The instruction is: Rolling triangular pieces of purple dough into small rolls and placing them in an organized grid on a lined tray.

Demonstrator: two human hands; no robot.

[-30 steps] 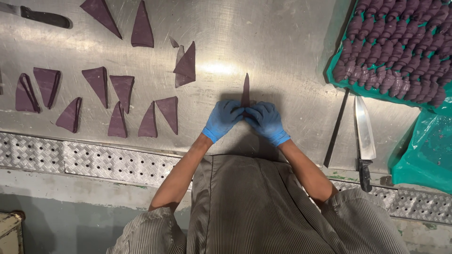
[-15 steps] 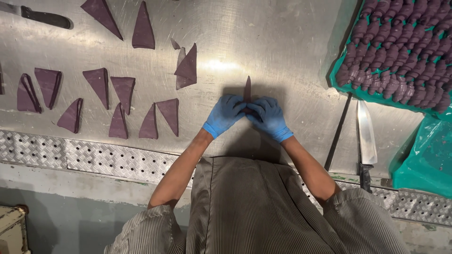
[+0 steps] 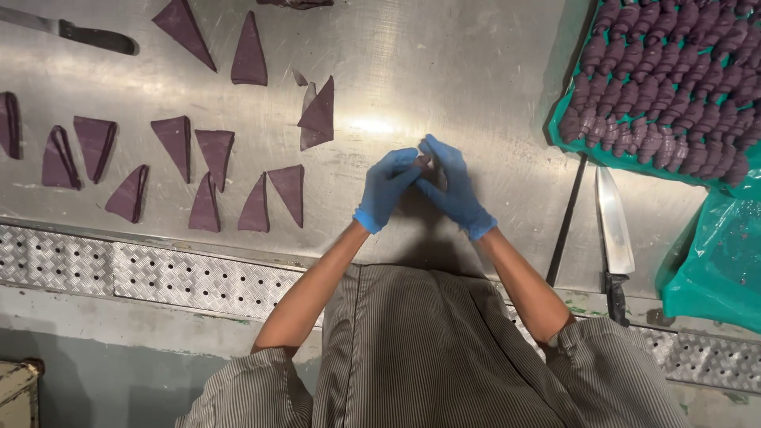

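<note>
1. Left hand (image 3: pixel 386 189) — in a blue glove, fingers curled inward and nearly closed about a small purple dough piece (image 3: pixel 425 162); the fingertips meet those of the other hand above the steel.
2. Right hand (image 3: pixel 452 186) — also blue-gloved, fingers bent and pressed against the same piece from the far side. Only a sliver of the dough shows between the two hands, so its shape cannot be told.
3. Worktable (image 3: pixel 444 71) — brushed stainless steel, glossy, with a bright glare spot just beyond the hands; its near edge carries a perforated, diamond-patterned strip (image 3: pixel 158 273).
4. Dough triangles (image 3: pixel 214 170) — flat, matte, dark purple wedges lying loose on the steel to the left of the hands, well apart from them; some overlap, some have a folded edge.
5. Tray (image 3: pixel 564 141) — lined with green plastic, at upper right, filled with close rows of rolled, ridged purple pastries (image 3: pixel 674 79).
6. Kitchen knife (image 3: pixel 614 238) — broad bright blade, dark handle toward the person, lying on the steel just below the tray.
7. Second knife (image 3: pixel 71 30) — dark handle, at the far left edge, well apart from the hands.
8. Green plastic bag (image 3: pixel 713 261) — translucent, crumpled, at the right edge beside the kitchen knife.
</note>
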